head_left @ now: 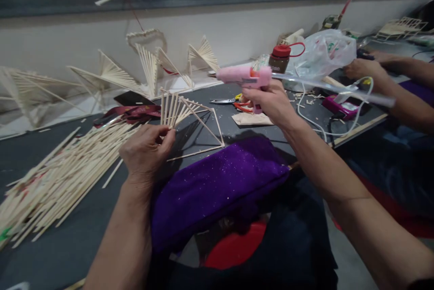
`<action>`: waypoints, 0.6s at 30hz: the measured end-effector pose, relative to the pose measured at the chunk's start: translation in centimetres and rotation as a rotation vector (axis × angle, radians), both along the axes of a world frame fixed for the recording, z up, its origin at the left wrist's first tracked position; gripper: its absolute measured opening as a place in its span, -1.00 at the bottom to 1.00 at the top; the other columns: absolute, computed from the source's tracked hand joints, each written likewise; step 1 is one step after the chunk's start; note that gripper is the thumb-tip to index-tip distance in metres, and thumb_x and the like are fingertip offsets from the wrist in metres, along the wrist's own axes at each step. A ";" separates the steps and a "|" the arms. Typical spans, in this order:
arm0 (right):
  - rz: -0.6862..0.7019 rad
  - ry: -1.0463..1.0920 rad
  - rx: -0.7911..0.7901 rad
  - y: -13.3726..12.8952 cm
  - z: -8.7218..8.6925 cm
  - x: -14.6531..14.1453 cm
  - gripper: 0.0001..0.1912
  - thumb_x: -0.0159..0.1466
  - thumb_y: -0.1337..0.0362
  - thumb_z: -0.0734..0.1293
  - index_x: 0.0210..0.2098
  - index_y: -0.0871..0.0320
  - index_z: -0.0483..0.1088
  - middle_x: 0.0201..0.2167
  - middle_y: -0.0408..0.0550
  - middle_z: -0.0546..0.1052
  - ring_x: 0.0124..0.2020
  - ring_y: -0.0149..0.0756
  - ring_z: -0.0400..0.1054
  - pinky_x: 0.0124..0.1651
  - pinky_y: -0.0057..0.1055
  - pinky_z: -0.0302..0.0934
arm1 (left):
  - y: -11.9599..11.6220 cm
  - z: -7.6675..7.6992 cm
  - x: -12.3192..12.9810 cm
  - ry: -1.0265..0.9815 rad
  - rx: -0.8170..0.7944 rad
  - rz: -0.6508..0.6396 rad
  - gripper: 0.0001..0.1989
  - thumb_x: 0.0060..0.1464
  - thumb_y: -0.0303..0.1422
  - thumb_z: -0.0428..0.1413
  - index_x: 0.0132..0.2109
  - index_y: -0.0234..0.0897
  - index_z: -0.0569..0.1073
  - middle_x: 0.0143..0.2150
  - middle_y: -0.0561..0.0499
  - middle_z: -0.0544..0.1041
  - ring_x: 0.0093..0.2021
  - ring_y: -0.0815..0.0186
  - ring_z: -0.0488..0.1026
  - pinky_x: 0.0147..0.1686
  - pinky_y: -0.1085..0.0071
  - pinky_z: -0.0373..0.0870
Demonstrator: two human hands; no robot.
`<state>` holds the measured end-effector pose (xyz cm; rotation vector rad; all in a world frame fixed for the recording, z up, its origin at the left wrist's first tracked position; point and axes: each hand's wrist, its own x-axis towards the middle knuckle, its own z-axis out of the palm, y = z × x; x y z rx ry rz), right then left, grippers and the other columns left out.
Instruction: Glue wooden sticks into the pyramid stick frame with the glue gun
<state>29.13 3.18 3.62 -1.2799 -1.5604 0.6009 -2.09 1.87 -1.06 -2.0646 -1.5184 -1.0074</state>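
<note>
A small frame of thin wooden sticks (203, 120) stands on the dark table, with a fan of sticks at its left side. My left hand (149, 147) pinches the lower end of that fan between thumb and fingers. In my right hand (269, 100) is a pink glue gun (244, 76), held above the table with its nozzle pointing left and a long clear glue stick out of its back. The nozzle is apart from the frame. A purple cloth (220, 177) lies at the table's front edge, flecked with small bits.
Loose sticks (68, 177) are heaped at the left. Finished-looking stick fans (108, 73) line the wall. Pliers (225, 101), a red-lidded bottle (280, 58), a plastic bag (328, 52), a white cable (305, 120) and a purple device (342, 106) lie behind and right. Another person's hands (366, 70) are at the far right.
</note>
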 end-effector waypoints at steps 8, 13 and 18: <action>0.169 0.098 -0.296 6.7 -0.8 -4.3 -0.69 0.32 0.10 0.34 -0.41 0.22 0.40 -0.48 -0.06 0.51 -0.61 -0.53 0.25 -0.64 -0.56 0.01 | -0.3 -0.1 0.0 0.000 -0.028 0.005 -0.82 0.16 -0.24 0.14 -0.29 -0.21 0.59 -0.39 0.03 0.58 -0.43 0.33 0.46 -0.42 0.41 0.23; 0.203 0.190 -0.368 7.1 -1.9 -3.7 -0.74 0.33 0.14 0.34 -0.32 0.23 0.40 -0.36 -0.01 0.57 -0.56 -0.52 0.37 -0.68 -0.58 -0.01 | -0.4 -0.1 -0.1 -0.011 -0.016 -0.021 -0.84 0.17 -0.26 0.15 -0.27 -0.21 0.58 -0.36 0.04 0.59 -0.41 0.34 0.49 -0.44 0.42 0.23; 0.190 0.151 -0.312 7.6 -2.9 -3.5 -0.67 0.34 0.09 0.34 -0.43 0.21 0.37 -0.48 -0.06 0.53 -0.61 -0.53 0.29 -0.65 -0.56 0.01 | -0.6 0.1 0.1 -0.022 -0.039 -0.036 -0.86 0.16 -0.28 0.16 -0.26 -0.22 0.58 -0.36 0.02 0.60 -0.40 0.32 0.51 -0.41 0.41 0.26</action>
